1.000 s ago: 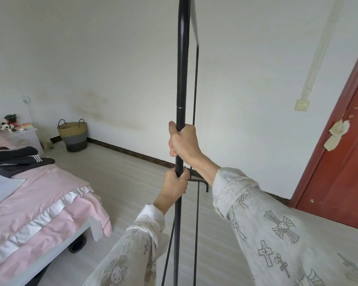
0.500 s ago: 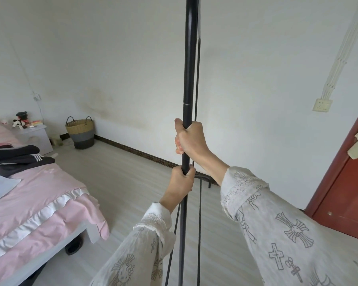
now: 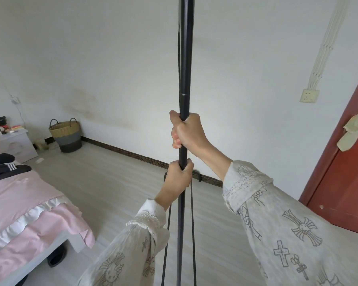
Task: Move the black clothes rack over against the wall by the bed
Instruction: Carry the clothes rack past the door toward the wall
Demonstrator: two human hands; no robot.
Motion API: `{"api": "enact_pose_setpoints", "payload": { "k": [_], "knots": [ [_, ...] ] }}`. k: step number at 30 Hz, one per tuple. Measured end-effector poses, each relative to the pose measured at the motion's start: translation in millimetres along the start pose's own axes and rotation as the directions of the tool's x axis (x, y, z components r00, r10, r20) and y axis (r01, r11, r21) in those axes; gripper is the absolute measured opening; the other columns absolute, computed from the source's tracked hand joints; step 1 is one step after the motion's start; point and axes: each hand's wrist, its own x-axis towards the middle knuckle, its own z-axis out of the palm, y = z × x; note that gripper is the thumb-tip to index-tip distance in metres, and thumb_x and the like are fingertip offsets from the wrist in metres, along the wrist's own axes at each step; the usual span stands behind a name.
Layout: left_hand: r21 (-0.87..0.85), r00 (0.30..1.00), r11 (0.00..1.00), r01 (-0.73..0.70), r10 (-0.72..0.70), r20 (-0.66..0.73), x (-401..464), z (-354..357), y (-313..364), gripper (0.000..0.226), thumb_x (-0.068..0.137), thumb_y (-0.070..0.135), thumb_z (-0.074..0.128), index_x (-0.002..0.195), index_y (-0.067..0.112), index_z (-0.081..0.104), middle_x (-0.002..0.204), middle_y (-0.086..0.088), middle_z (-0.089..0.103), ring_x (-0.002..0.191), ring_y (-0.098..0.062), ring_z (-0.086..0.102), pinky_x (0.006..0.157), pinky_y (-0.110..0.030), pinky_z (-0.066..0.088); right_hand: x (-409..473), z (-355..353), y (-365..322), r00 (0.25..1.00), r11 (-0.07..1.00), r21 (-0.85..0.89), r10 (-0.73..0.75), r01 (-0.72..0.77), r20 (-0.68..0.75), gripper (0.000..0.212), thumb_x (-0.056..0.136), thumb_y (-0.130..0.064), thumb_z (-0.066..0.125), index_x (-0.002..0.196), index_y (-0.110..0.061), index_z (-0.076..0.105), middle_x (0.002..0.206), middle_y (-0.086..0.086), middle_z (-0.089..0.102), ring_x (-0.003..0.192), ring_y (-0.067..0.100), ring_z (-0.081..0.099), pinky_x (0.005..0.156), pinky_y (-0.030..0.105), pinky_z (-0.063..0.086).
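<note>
The black clothes rack (image 3: 185,58) stands upright right in front of me, seen end-on, its near post running from the top of the view down past the bottom edge. My right hand (image 3: 186,131) grips that post at chest height. Just below it my left hand (image 3: 179,178) is closed around the same post. The rack's thin lower rods show beneath my hands; its feet are out of view. The bed (image 3: 23,205) with a pink cover lies at the left. The white wall (image 3: 116,65) is ahead, beyond the rack.
A woven basket (image 3: 65,134) stands against the wall at the far left, beside a small white nightstand (image 3: 12,144) with plush toys. Dark clothes (image 3: 4,165) lie on the bed. A red door (image 3: 345,172) is at the right, a wall socket (image 3: 309,96) near it. Light floor stretches between bed and wall.
The rack and both hands have shifted rightward and closer to the wall in view; the door has slid toward the right edge. Both grips are unchanged.
</note>
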Motion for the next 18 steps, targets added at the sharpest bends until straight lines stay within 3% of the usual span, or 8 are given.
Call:
{"api": "enact_pose_setpoints", "payload": {
  "k": [6, 11, 18],
  "knots": [
    [0.021, 0.999, 1.000, 0.019, -0.019, -0.035, -18.7, 61.9, 19.3, 0.038, 0.087, 0.025, 0.043, 0.052, 0.012, 0.036, 0.047, -0.009, 0.039, 0.041, -0.019, 0.039, 0.053, -0.030, 0.038, -15.6, -65.9, -4.8, 0.997, 1.000, 0.017, 0.000, -0.002, 0.075, 0.044, 0.093, -0.016, 0.046, 0.054, -0.017, 0.027, 0.032, -0.004, 0.029, 0.027, 0.013, 0.024, 0.037, 0.020, 0.024],
    [-0.003, 0.998, 0.998, 0.056, -0.056, -0.031, -41.5, 139.4, 47.0, 0.038, 0.090, 0.021, 0.041, 0.054, 0.011, 0.035, 0.047, -0.008, 0.039, 0.035, -0.010, 0.036, 0.040, -0.015, 0.035, -35.4, -144.7, -14.3, 0.991, 1.000, -0.011, 0.017, -0.016, 0.133, 0.044, 0.093, -0.016, 0.046, 0.054, -0.017, 0.025, 0.030, -0.008, 0.028, 0.028, 0.013, 0.023, 0.038, 0.020, 0.026],
    [-0.020, 0.998, 0.998, 0.061, -0.061, -0.006, -51.5, 216.2, 67.6, 0.037, 0.091, 0.022, 0.042, 0.056, 0.011, 0.036, 0.049, -0.006, 0.038, 0.042, -0.015, 0.036, 0.039, -0.011, 0.035, -51.5, -226.1, -25.2, 0.990, 0.999, -0.037, 0.044, -0.039, 0.138, 0.044, 0.093, -0.019, 0.047, 0.054, -0.016, 0.028, 0.031, -0.006, 0.030, 0.030, 0.014, 0.024, 0.039, 0.023, 0.029]
  ]
}}
